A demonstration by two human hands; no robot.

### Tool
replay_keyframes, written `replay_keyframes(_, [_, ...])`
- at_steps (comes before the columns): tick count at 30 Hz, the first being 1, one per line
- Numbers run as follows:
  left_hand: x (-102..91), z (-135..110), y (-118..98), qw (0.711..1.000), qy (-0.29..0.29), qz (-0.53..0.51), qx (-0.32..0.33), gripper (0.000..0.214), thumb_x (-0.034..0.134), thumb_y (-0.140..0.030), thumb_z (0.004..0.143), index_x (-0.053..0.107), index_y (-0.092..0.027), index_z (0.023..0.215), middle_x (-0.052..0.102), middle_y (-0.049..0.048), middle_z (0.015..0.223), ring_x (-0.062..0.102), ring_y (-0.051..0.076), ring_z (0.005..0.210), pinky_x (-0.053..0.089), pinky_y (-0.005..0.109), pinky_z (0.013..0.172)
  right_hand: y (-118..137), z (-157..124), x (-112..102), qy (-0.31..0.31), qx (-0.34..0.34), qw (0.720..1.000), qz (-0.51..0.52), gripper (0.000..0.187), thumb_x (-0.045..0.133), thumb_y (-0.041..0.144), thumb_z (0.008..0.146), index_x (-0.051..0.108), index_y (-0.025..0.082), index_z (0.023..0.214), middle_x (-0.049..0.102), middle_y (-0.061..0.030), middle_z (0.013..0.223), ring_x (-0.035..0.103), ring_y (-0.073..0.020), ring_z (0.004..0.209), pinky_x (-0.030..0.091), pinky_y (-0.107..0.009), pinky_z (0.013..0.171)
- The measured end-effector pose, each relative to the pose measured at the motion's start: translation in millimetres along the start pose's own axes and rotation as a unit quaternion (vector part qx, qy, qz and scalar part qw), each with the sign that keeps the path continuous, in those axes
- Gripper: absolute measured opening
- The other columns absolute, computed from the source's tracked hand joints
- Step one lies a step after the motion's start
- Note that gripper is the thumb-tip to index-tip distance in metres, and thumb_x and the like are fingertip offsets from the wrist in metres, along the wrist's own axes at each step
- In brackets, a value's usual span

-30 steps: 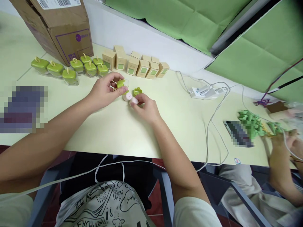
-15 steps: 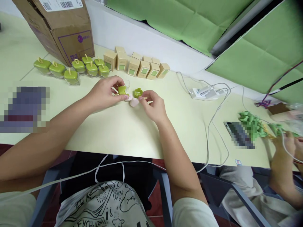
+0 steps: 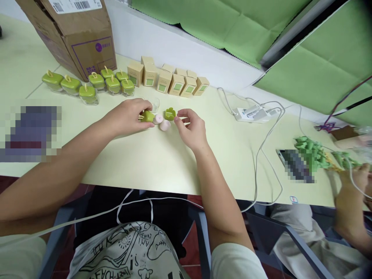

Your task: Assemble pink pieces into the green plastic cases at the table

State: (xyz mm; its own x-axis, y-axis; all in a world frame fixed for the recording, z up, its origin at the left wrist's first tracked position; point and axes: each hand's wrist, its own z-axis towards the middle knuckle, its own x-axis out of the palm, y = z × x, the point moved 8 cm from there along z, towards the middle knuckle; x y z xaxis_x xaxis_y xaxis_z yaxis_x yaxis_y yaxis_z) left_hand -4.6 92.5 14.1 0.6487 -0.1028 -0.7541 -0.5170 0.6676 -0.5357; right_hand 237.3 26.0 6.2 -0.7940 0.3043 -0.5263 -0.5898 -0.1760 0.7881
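Observation:
My left hand (image 3: pixel 136 114) is closed around a green lid (image 3: pixel 148 116) whose pale yellow loop points toward the palm. Just right of that lid lie two small pale pink round pieces (image 3: pixel 164 125). Behind them a clear plastic cup (image 3: pixel 155 104) stands on the table, partly hidden by my left fingers. A small green flower-shaped cup (image 3: pixel 170 114) rests on the tabletop, its hollow facing up. Beside it is my right hand (image 3: pixel 192 128), fingers curved and apart with nothing visible between them; the thumb tip is very close to the cup's edge.
Several clear containers with green lids (image 3: pixel 88 94) stand at the back left, before a cardboard carton (image 3: pixel 90 50). Several small tan boxes (image 3: pixel 164 82) line the wall. A power strip (image 3: pixel 252 114) with white cables is to the right, and another person's hand (image 3: pixel 356 178) beyond.
The green lid in my left hand has turned so its loop points left, and moved slightly down. My right hand has drawn a little right, off the green flower-shaped cup.

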Motion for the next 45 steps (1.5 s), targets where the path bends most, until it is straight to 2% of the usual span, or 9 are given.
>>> replay_keyframes(6, [-6.0,0.1,-9.6,0.995,-0.041,-0.087,-0.005,0.045,0.089,-0.049,0.078,0.085,-0.025,0.116,0.08,0.0095,0.117,0.074,0.026,0.097,0.066,0.041,0.088,1.5,-1.3,3.2,0.004,0.017,0.999,0.051,0.046,0.078,0.07,0.097,0.077,0.027,0.115,0.087,-0.0075,0.118,0.077,-0.0224,0.092,0.065,-0.041,0.085])
replay_keyframes(10, [-4.9,-5.7,-41.9,0.989,-0.057,-0.13,0.047,0.04,0.089,-0.047,0.082,0.079,-0.024,0.113,0.082,0.008,0.117,0.076,0.026,0.103,0.069,0.042,0.091,12.3,-9.0,30.4,0.114,0.037,0.974,0.193,0.071,0.09,0.084,0.083,0.076,0.03,0.127,0.087,-0.0075,0.125,0.081,-0.022,0.095,0.07,-0.04,0.082])
replay_keyframes(12, [-1.8,-9.3,-55.7,0.987,-0.067,-0.126,0.076,0.035,0.089,-0.044,0.087,0.078,-0.026,0.115,0.082,0.0071,0.115,0.076,0.027,0.103,0.069,0.044,0.093,21.5,-13.2,38.5,0.149,0.025,0.958,0.243,0.07,0.094,0.081,0.082,0.076,0.031,0.127,0.087,-0.0069,0.127,0.083,-0.0223,0.098,0.073,-0.042,0.087])
replay_keyframes(15, [4.2,-12.5,-64.7,0.982,-0.071,-0.14,0.107,0.035,0.091,-0.043,0.089,0.078,-0.027,0.118,0.083,0.0067,0.116,0.078,0.027,0.105,0.069,0.044,0.092,27.7,-15.4,38.9,0.147,0.013,0.949,0.277,0.056,0.095,0.071,0.085,0.078,0.032,0.12,0.089,-0.0046,0.122,0.085,-0.0237,0.109,0.073,-0.047,0.103])
replay_keyframes(20, [8.3,-11.7,-51.9,0.971,-0.078,-0.212,0.081,0.056,0.098,-0.045,0.084,0.076,-0.026,0.132,0.082,0.0097,0.129,0.08,0.025,0.106,0.072,0.042,0.094,12.1,-13.3,37.1,0.119,0.082,0.946,0.291,0.039,0.093,0.057,0.086,0.081,0.03,0.113,0.09,-0.0029,0.114,0.088,-0.0246,0.101,0.077,-0.049,0.096])
replay_keyframes(26, [14.3,-12.7,-47.9,0.976,-0.053,-0.205,0.046,0.03,0.085,-0.053,0.101,0.087,-0.024,0.11,0.088,0.0062,0.102,0.084,0.023,0.092,0.072,0.038,0.091,0.0,-13.0,26.8,0.036,0.134,0.949,0.282,0.028,0.088,0.046,0.086,0.086,0.029,0.109,0.089,-0.0014,0.108,0.087,-0.0213,0.088,0.078,-0.045,0.087])
replay_keyframes(33, [12.7,-15.7,-50.6,0.966,-0.115,-0.227,0.041,0.035,0.079,-0.056,0.107,0.09,-0.025,0.119,0.091,0.0069,0.111,0.086,0.023,0.093,0.071,0.036,0.087,1.3,-14.7,27.3,0.021,0.143,0.953,0.267,0.024,0.087,0.05,0.088,0.087,0.027,0.096,0.08,0.0009,0.081,0.076,-0.0171,0.071,0.073,-0.036,0.07])
replay_keyframes(39, [7.3,-19.1,-59.8,0.98,-0.113,-0.106,0.124,0.025,0.073,-0.045,0.111,0.092,-0.033,0.121,0.091,0.0054,0.108,0.087,0.027,0.098,0.069,0.043,0.094,-1.7,-17.8,37.4,0.06,0.199,0.922,0.328,0.019,0.092,0.04,0.077,0.083,0.025,0.085,0.079,0.0027,0.077,0.068,-0.0116,0.062,0.07,-0.029,0.064])
replay_keyframes(45, [4.2,-19.8,-57.6,0.983,-0.13,-0.064,0.114,0.026,0.069,-0.047,0.114,0.091,-0.035,0.122,0.092,0.0045,0.109,0.088,0.027,0.098,0.068,0.04,0.091,2.0,-20.5,41.5,0.088,0.22,0.904,0.356,0.031,0.101,0.044,0.07,0.081,0.024,0.082,0.077,0.0026,0.079,0.067,-0.01,0.061,0.067,-0.026,0.061])
